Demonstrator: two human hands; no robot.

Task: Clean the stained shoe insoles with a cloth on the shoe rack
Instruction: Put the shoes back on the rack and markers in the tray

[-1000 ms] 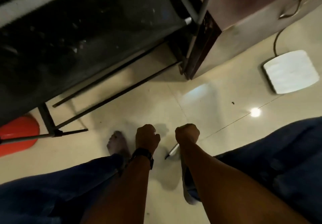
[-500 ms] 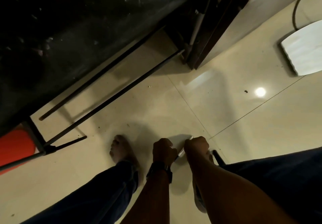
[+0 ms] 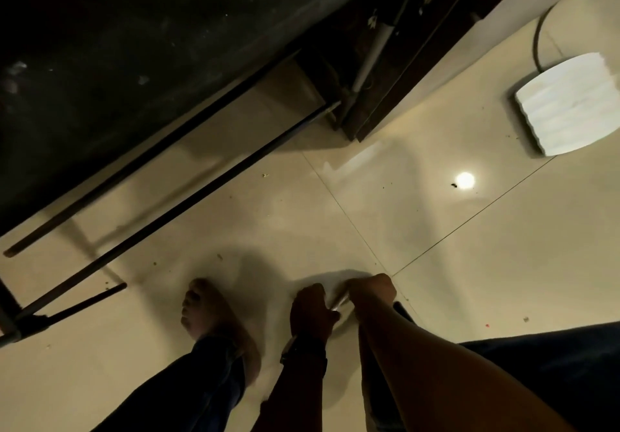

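Low over the floor, no insole or cloth shows; the rack [image 3: 214,179] stands up-left. The left hand [image 3: 310,310] and right hand [image 3: 370,292] both curl round a slim pale stick [image 3: 338,304] between them, likely to pull it apart.

Down low, the left hand [image 3: 310,310] and right hand [image 3: 370,292] meet on a thin pale strip [image 3: 338,303] just above the tile floor [image 3: 436,247]. Ahead of the grip and off to its right, that floor runs wide open. Left of the grip, a bare foot [image 3: 204,310] stands near. Ahead-left, the shoe rack's lower rail [image 3: 208,189] slants across, with the dark shelf [image 3: 134,62] overhanging it. Well ahead, the brown cabinet [image 3: 402,96] walls things off. Far ahead-right lies a white ridged pad [image 3: 567,106] and its cable [image 3: 538,38]. Behind the grip, the forearms and a dark trouser leg [image 3: 188,391] close the way.
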